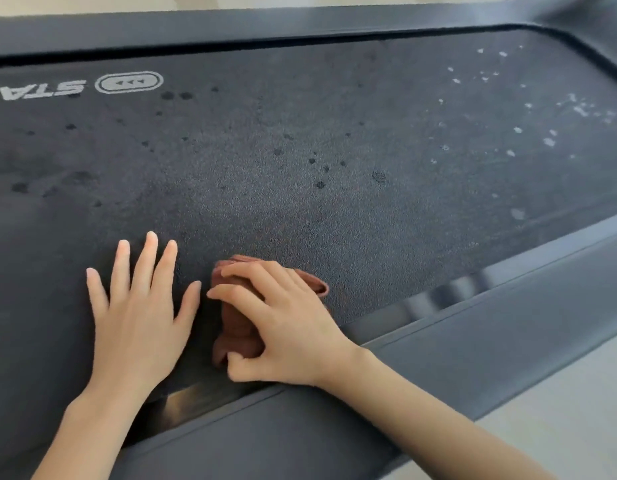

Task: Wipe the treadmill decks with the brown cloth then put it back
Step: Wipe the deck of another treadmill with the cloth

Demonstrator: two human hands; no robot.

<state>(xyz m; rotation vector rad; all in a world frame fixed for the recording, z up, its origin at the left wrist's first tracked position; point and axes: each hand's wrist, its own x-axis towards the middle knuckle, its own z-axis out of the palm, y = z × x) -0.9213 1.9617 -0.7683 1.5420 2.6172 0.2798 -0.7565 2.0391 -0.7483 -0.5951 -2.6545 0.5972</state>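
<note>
**Cloth bunched under our right hand on the belt**

We are pressing our right hand (pixel 286 320) down on the brown cloth (pixel 237 327), fingers curled and clamped around its crumpled folds, near the treadmill deck's (pixel 334 150) near edge. Our left hand (pixel 137 313) is lying flat just beside it, fingers spread apart, holding nothing. Dark droplets (pixel 177 95) and pale specks (pixel 549 142) are dotting the belt farther off.

- Single head view, worn by the person; looks forward and steeply down.
- Close over treadmill belt (pixel 300 140), which fills the frame and runs left to right.
- Near side rail (pixel 473 341) crosses lower right.
</note>
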